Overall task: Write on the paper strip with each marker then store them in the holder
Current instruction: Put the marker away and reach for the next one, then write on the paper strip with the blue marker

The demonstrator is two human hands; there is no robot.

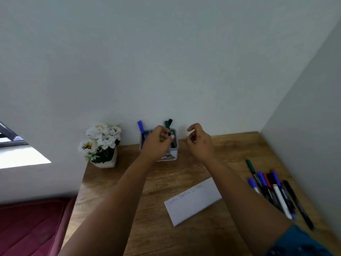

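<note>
Your two forearms are bare from wrist to elbow, with no watch, ring or band showing on either. Your left hand and right hand are bare too, no gloves. On your right upper arm, low at the frame's bottom right, a teal-blue sleeve shows, its cloth faintly patterned and its edge slightly frayed-looking

The left hand covers most of the holder front; whatever its curled fingers pinch is too small and blurred to name. Writing on the paper strip is too faint to read. The bench runs off the bottom edge.
</note>
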